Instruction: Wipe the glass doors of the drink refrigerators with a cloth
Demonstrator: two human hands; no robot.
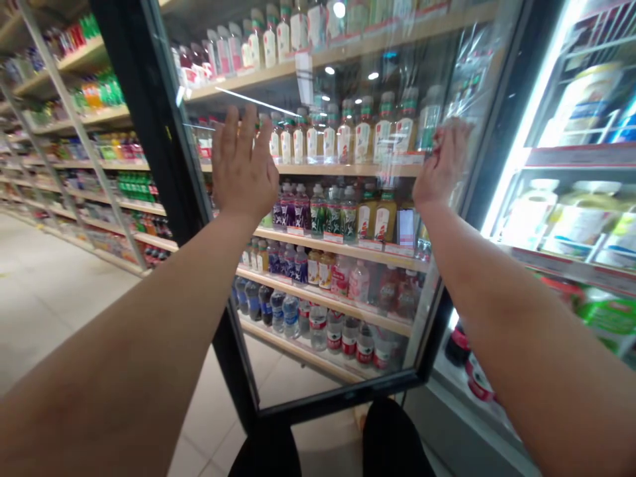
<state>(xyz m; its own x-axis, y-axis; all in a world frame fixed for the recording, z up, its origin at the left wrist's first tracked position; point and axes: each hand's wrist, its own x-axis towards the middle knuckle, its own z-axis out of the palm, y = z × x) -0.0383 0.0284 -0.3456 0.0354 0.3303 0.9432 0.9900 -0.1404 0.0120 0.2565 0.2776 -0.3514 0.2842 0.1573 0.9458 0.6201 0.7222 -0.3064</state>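
A glass door (342,391) with a black frame stands swung out before me, both arms stretched towards it. My left hand (245,162) lies flat with its fingers spread, at the left part of the pane, and appears to touch it. At the right part of the glass, my right hand (444,162) is raised with its fingers bent together. A small reddish patch shows beside its thumb; blur and the hand hide what it is. Streaks and lamp reflections cross the pane near the right hand.
Through the glass, shelves hold rows of bottled drinks (318,328). The lit fridge (527,157) on the right contains white-capped bottles (531,212). Drink shelves (139,205) run along the left above a tiled floor (44,285). My legs (397,437) are close below the door.
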